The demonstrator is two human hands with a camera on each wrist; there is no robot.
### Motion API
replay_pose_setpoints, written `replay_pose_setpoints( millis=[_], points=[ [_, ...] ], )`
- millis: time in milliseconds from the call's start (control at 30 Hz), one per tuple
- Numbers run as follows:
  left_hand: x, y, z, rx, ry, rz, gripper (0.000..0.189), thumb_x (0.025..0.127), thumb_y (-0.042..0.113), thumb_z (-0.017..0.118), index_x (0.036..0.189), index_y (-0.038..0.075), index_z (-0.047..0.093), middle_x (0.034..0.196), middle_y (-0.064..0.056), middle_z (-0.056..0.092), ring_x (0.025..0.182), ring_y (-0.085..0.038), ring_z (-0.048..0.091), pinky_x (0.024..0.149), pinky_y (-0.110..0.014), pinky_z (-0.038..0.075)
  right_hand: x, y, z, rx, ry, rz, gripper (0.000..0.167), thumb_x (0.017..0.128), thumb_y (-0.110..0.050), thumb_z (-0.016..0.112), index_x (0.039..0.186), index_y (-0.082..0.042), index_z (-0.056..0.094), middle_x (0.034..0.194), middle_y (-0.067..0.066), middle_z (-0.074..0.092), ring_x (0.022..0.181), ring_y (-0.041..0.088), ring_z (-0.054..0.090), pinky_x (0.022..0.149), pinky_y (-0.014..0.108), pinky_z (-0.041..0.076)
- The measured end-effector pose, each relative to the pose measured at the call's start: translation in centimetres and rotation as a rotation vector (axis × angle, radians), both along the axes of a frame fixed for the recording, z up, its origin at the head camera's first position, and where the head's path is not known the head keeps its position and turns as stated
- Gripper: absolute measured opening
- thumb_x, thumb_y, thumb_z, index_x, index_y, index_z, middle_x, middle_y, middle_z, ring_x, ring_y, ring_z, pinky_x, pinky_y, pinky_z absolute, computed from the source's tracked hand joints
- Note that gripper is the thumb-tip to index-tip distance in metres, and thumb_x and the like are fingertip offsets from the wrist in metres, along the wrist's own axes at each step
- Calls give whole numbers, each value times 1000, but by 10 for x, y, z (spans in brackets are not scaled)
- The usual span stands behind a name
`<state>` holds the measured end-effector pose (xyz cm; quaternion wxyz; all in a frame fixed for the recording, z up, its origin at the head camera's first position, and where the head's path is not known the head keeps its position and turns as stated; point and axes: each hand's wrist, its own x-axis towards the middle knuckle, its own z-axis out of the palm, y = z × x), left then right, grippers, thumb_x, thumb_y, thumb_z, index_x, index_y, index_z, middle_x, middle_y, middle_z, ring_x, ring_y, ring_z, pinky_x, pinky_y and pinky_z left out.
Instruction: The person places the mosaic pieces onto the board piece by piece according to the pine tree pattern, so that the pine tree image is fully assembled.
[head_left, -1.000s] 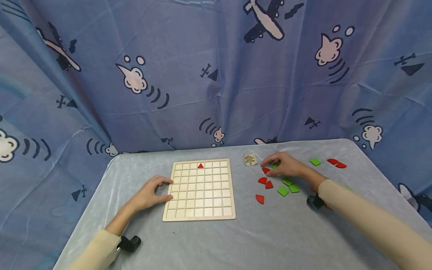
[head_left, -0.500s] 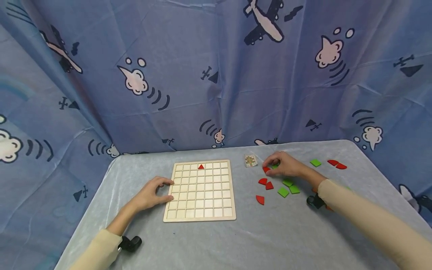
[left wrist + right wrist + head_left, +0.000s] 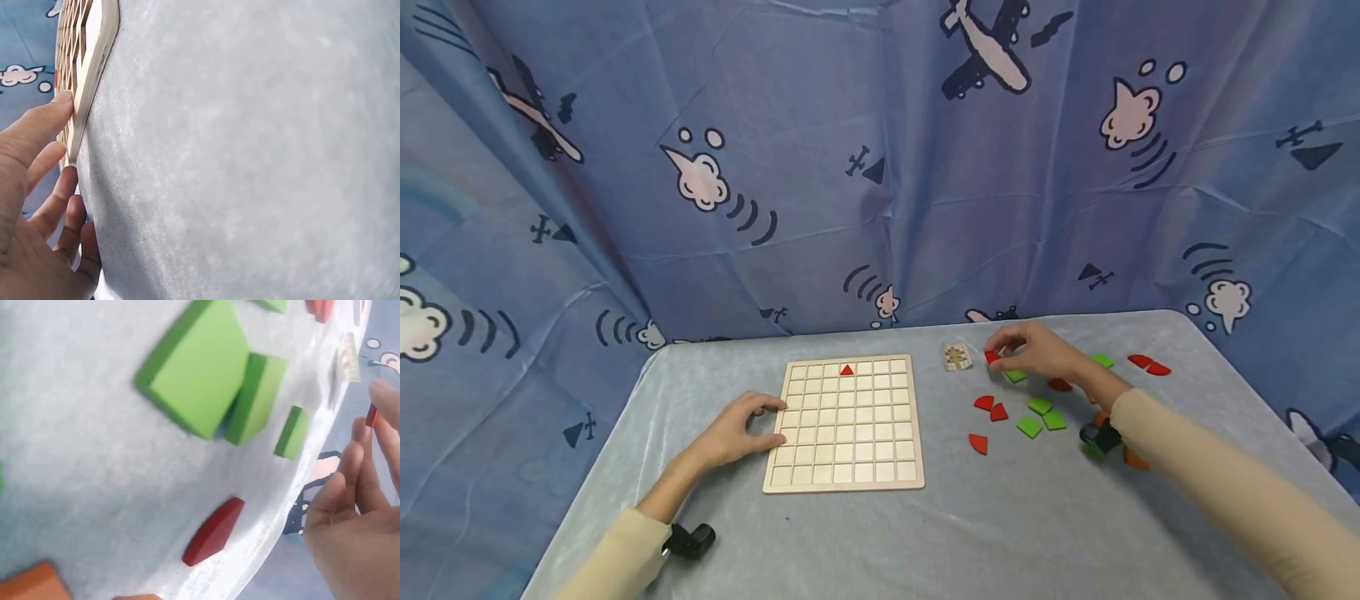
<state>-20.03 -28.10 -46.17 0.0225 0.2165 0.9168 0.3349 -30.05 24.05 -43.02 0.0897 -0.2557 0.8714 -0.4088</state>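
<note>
A wooden grid board (image 3: 844, 492) lies on the table, with a red triangle tile (image 3: 847, 370) in its top row. At the board's left edge, my left hand (image 3: 730, 429) rests with thumb and fingertips touching the rim; in the left wrist view the thumb (image 3: 40, 125) meets the board's edge (image 3: 100, 53). My right hand (image 3: 1037, 352) pinches a red tile (image 3: 992, 357) between thumb and fingers, just above the table. Only a sliver of that red tile (image 3: 372, 415) shows in the right wrist view. Beneath the right hand lies a green square tile (image 3: 1017, 376).
A small patterned card (image 3: 957, 357) lies between board and right hand. Red quarter-circle tiles (image 3: 978, 443) and green square tiles (image 3: 1030, 426) are scattered on the right. Orange tiles (image 3: 1137, 459) lie partly hidden by the right forearm. A printed blue curtain (image 3: 820, 167) hangs behind.
My right hand has closed thumb and fingers on a red tile and raised it slightly from the table, uncovering the green tile below. The left hand stays at the board.
</note>
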Motion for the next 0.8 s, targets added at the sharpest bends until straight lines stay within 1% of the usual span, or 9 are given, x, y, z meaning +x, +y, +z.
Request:
replay_pose_setpoints(
  millis=[100,267,467,633,800],
  points=[
    [0,-1,0,2,-2,2,47,85,16,85,126,5,66,124,-13,60,108,-33,55,94,-54,43,0,-2,3,-10,-18,-3,30,88,-10,82,113,2,72,109,9,70,96,28,62,89,42,51],
    [0,-1,-1,2,4,0,47,85,16,86,126,5,66,123,-13,60,108,-33,55,94,-53,44,-3,-4,4,-29,-40,-10,32,88,-11,82,115,2,72,111,11,71,101,30,65,87,34,54],
    [-1,-1,0,13,14,-10,47,84,15,86,126,4,66,122,-13,60,108,-33,55,93,-53,44,-4,-13,5,-78,-50,-5,34,88,-10,82,118,3,71,112,12,71,101,31,67,84,34,55],
    [-1,0,1,16,25,-14,47,84,15,86,125,3,66,122,-13,61,108,-34,56,93,-54,44,-1,-23,6,-154,-70,1,32,91,-7,78,120,3,70,111,14,71,100,30,66,81,32,54],
    [2,1,2,23,33,-11,46,84,15,86,124,3,67,121,-13,61,107,-35,56,92,-54,44,1,-33,4,-197,-89,9,32,92,-7,77,122,2,70,109,15,71,98,28,66,80,37,54]
  ],
)
